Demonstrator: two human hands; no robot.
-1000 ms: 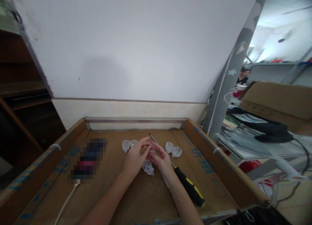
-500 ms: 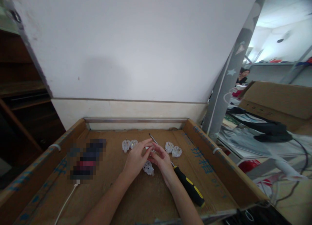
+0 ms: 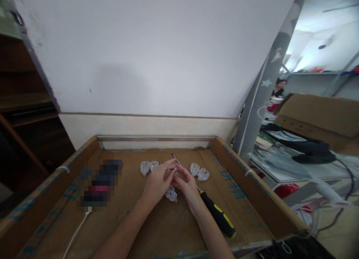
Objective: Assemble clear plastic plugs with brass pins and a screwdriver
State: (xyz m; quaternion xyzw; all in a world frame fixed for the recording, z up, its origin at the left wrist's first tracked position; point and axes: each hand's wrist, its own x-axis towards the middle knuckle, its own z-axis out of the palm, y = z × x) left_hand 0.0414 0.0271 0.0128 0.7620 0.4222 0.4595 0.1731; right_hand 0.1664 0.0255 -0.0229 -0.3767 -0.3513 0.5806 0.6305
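Note:
My left hand (image 3: 159,176) and my right hand (image 3: 185,182) meet over the middle of the cardboard, fingertips closed round a small clear plastic plug part (image 3: 176,172). Fingers hide most of it. Just below them lies a clear plug piece (image 3: 171,194) with dark holes in its face. Two clear plugs with metal pins, one of them the outer plug (image 3: 145,167), lie left of my left hand. Another pair, with its outer plug (image 3: 203,174), rests to the right. A screwdriver (image 3: 217,214) with a black and yellow handle lies slantwise, its shaft passing behind my right hand.
Raised cardboard sides (image 3: 269,195) border the cardboard-lined surface. On the left lies a blurred-out dark device (image 3: 101,184) with a white cable (image 3: 75,231). A grey post (image 3: 255,94) and a cluttered table (image 3: 280,169) stand to the right; a person sits farther back.
My fingers have shifted very slightly around the clear plug part. The other plugs and the screwdriver lie where they were.

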